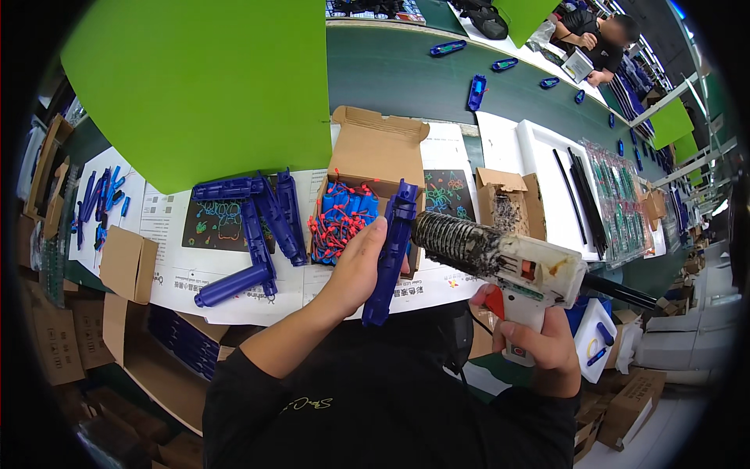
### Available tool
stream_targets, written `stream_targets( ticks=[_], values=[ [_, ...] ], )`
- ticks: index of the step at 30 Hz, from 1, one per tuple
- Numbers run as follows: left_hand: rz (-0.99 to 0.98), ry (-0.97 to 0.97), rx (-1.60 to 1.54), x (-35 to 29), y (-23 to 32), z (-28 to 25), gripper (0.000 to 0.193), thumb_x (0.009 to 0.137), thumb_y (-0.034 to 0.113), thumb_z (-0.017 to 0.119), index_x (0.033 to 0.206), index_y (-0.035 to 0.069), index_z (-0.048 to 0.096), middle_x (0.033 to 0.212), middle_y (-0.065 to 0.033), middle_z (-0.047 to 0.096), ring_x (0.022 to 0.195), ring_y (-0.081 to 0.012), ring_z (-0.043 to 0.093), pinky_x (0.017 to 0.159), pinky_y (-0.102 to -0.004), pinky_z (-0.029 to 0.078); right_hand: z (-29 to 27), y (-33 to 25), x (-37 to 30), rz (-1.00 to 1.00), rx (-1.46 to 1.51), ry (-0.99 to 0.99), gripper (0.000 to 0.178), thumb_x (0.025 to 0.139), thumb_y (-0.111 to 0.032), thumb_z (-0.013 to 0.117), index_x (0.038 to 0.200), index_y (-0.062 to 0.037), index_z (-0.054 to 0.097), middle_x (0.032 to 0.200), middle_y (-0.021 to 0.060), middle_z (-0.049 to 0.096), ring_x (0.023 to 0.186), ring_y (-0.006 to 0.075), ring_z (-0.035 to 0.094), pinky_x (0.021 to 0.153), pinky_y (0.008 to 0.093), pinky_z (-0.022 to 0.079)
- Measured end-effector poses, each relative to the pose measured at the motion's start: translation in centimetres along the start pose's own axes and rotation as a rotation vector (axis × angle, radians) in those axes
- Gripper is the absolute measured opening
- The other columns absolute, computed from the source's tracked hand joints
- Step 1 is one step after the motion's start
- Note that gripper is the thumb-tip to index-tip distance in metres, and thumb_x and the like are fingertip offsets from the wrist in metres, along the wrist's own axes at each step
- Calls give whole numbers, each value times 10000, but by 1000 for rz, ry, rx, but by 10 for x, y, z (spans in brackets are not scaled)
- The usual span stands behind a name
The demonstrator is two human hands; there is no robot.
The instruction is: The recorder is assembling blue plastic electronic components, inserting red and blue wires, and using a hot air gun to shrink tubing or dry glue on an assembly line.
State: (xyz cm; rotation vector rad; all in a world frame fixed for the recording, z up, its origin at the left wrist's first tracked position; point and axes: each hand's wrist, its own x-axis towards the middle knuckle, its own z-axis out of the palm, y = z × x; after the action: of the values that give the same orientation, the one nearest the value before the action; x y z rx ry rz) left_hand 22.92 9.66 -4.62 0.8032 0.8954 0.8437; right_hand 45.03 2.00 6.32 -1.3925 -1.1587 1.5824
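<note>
My left hand [355, 270] holds a long dark-blue plastic shell half [392, 250] upright in front of me. My right hand [539, 344] grips the handle of a white hot-glue gun [516, 270] with a red trigger. The gun's blackened, crusted nozzle points left and almost touches the upper part of the blue shell. Just behind the shell stands an open cardboard box [375, 148] filled with small blue parts with red wires [344, 215].
Several blue shell halves [250, 227] lie on printed paper sheets to the left. Cardboard boxes [129, 262] stand around. A green panel [203, 86] rises behind. On the dark conveyor [391, 70] lie more blue parts. Another person [598, 39] works far right. Black rods [582, 195] rest on a white tray.
</note>
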Motion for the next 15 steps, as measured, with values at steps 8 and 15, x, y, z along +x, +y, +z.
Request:
stream_targets(
  ticks=[8,15],
  values=[
    [89,14,16,-1,-1,1,447,991,387,265,1009,30,534,725,-46,572,664,-90,543,647,-233,442,-1,-1,-7,-115,-183,-61,548,745,-1,523,1273,54,387,1203,151,540,1048,210,543,928,300,400],
    [180,28,86,1,2,3,516,971,468,259,1035,52,556,705,-57,582,589,-101,543,550,-232,449,0,6,-12,-150,-83,114,661,676,-62,534,1271,103,298,1046,284,549,697,228,601,493,259,496]
  ],
)
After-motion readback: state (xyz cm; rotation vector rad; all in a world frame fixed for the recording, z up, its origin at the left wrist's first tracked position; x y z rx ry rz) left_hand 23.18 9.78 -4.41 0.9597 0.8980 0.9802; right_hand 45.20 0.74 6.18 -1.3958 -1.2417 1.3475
